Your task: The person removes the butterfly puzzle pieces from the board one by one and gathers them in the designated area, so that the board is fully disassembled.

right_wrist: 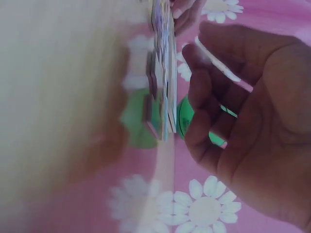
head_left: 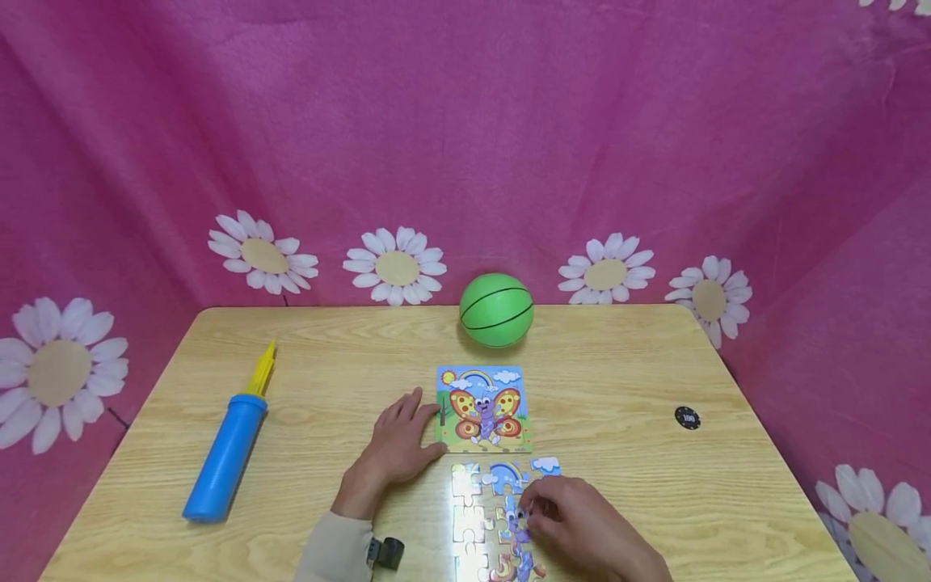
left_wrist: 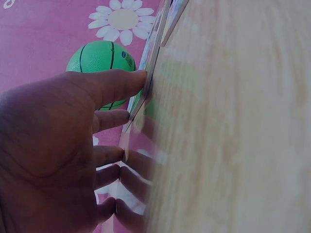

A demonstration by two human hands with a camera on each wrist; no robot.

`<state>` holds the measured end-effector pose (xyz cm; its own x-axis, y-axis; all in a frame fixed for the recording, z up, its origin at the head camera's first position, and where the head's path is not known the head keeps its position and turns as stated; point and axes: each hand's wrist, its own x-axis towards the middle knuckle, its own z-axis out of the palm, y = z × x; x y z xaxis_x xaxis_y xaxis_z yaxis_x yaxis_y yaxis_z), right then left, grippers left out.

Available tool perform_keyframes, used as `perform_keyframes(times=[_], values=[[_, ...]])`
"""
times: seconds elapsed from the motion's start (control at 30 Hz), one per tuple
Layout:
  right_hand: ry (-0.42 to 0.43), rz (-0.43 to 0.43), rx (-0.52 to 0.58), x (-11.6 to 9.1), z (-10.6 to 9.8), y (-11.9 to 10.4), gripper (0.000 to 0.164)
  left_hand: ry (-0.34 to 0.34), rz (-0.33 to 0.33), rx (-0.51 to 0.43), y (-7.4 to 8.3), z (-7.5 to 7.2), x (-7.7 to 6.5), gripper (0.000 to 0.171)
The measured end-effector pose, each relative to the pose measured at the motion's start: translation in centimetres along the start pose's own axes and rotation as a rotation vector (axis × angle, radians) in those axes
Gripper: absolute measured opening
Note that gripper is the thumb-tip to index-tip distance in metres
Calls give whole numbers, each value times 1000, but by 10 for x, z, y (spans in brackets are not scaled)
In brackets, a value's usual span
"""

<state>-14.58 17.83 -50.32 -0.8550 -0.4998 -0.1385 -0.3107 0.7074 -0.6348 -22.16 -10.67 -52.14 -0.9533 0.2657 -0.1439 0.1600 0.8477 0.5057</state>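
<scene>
A square butterfly picture card [head_left: 486, 404] lies flat at the middle of the table. My left hand [head_left: 398, 440] rests at its left side, thumb and fingertips right at the edge; the left wrist view shows that thumb [left_wrist: 114, 85] against the card's thin side. Just below the card lies a partly assembled jigsaw puzzle [head_left: 469, 524] of the same butterfly, shiny with glare on its left column. Over its right part is my right hand [head_left: 582, 517], pinching a thin puzzle piece [right_wrist: 221, 67] between thumb and fingers. In the head view the hand hides most of that piece.
A green ball [head_left: 497, 310] sits at the table's back edge, behind the card. To the left lies a blue hand pump [head_left: 227, 457] with a yellow nozzle. A black round chip [head_left: 687, 417] marked 100 lies on the right. Pink flowered cloth [head_left: 465, 145] surrounds the table [head_left: 327, 356].
</scene>
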Motion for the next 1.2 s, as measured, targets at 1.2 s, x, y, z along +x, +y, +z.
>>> perform_keyframes(times=[1.2], values=[[179, 61, -238, 52, -17, 22, 43, -6, 6, -3, 1, -2, -1, 57]])
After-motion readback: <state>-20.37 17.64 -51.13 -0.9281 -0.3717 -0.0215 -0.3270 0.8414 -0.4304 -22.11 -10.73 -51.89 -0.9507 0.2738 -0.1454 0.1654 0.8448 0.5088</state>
